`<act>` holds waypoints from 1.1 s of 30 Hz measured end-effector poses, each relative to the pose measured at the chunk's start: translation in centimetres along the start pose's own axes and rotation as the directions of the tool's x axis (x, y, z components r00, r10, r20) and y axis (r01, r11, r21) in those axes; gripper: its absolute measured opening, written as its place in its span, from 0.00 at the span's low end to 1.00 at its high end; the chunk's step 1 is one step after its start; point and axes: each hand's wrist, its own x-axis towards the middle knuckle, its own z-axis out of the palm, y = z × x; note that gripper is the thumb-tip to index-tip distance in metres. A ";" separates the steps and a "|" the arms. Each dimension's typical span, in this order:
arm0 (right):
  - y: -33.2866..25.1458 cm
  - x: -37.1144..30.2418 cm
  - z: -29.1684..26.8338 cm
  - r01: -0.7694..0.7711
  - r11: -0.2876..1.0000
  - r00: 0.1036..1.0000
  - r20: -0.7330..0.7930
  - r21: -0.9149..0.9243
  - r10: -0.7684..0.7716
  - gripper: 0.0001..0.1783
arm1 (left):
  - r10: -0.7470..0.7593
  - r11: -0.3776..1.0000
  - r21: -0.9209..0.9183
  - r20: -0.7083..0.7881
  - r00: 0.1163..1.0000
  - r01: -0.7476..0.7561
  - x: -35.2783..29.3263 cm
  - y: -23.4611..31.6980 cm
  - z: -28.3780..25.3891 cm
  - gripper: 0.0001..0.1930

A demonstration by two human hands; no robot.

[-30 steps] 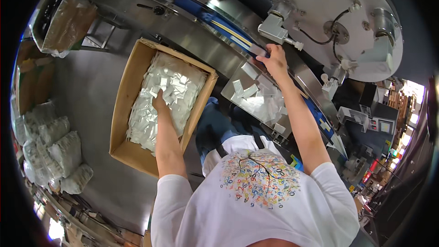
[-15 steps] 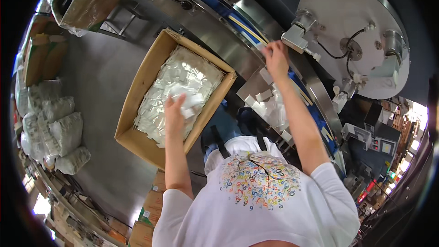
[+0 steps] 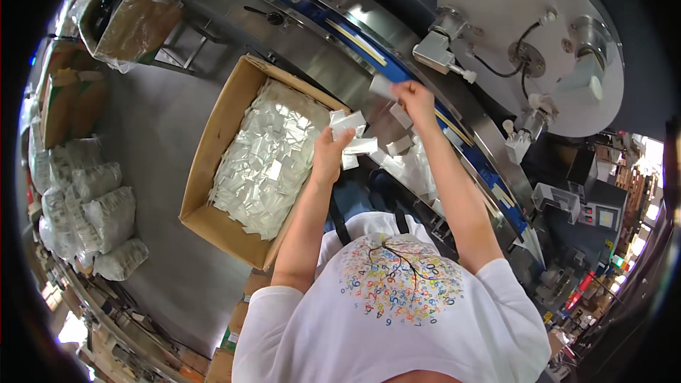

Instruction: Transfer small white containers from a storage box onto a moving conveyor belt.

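The left hand (image 3: pixel 328 156) no longer hangs over the middle of the cardboard box (image 3: pixel 216 149); it is now at the box's right edge, thumb and fingers closed on a loose bunch of packets (image 3: pixel 349 125). That bunch is therefore out of the pile and sits in front of the left fingertips, between the box and the metal tray (image 3: pixel 381 128). The packet heap (image 3: pixel 273 159) fills much of the box to the left of that hand.

The right hand (image 3: pixel 416 103) also shifts: half a second ago its fingertips are over the blue belt (image 3: pixel 396 71), and now they are on the belt's near side. Thumb and fingers pinch a single packet (image 3: pixel 382 88), which points left, toward the other hand; blur hides the exact grip. The two hands are thus nearer each other, each carrying packets. More loose packets (image 3: pixel 420 163) lie in the tray, just below the right hand, while pale strips (image 3: pixel 356 40) lie along the belt beyond both hands.
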 end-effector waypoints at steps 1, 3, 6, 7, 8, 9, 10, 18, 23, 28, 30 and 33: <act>-0.5 1.0 0.0 -0.077 0.994 0.994 -0.078 0.073 0.083 0.06 | 0.011 0.997 0.071 -0.063 0.998 -0.007 -0.2 0.5 0.6 0.14; 0.5 3.3 -0.7 -0.137 0.978 0.974 -0.160 0.159 0.163 0.07 | 0.034 0.989 0.148 -0.110 0.993 -0.017 0.0 0.5 1.6 0.13; 5.6 4.6 -2.1 0.034 0.978 0.969 -0.234 -0.204 -0.082 0.10 | 0.039 0.994 0.100 -0.042 0.998 -0.035 0.3 -0.7 2.4 0.13; 4.6 2.2 -1.6 0.216 0.884 0.888 -0.294 -0.414 -0.354 0.11 | 0.058 0.986 0.155 -0.027 0.998 -0.053 0.2 -0.9 2.4 0.13; 3.5 -0.2 -1.2 0.346 0.711 0.741 -0.286 -0.612 -0.607 0.12 | 0.077 0.975 0.209 -0.012 0.997 -0.072 0.1 -0.9 2.5 0.13; 2.6 -2.4 -1.0 0.345 0.711 0.745 -0.283 -0.613 -0.605 0.12 | 0.055 0.901 0.432 -0.013 0.998 -0.044 -0.6 0.8 3.4 0.12; 1.5 -4.8 -0.6 0.409 0.818 0.874 -0.084 -0.405 -0.478 0.11 | 0.055 0.902 0.430 -0.015 0.998 -0.043 -0.8 0.9 3.4 0.12; 0.7 2.7 0.1 -0.108 0.976 0.993 -0.020 0.190 0.114 0.10 | -0.015 0.998 0.057 -0.016 1.000 0.015 0.1 -0.2 3.1 0.13; 4.1 5.4 -2.9 0.118 0.890 0.968 -0.148 -0.440 -0.201 0.07 | -0.070 0.992 -0.099 0.069 0.995 0.076 0.9 -1.8 2.2 0.17; 4.9 0.4 -6.7 0.279 0.603 0.877 -0.059 -0.748 -0.478 0.04 | -0.139 0.974 -0.166 0.114 0.984 0.157 0.3 -1.1 1.5 0.16; 4.5 -1.5 -7.6 0.274 0.297 0.776 0.028 -0.915 -0.630 0.04 | -0.148 0.974 -0.145 0.167 0.975 0.173 0.5 -1.0 1.1 0.15; 7.7 -3.5 -10.3 0.148 0.384 0.824 -0.101 -0.911 -0.557 0.04 | -0.170 0.971 -0.128 0.240 0.956 0.204 0.9 -1.0 1.3 0.16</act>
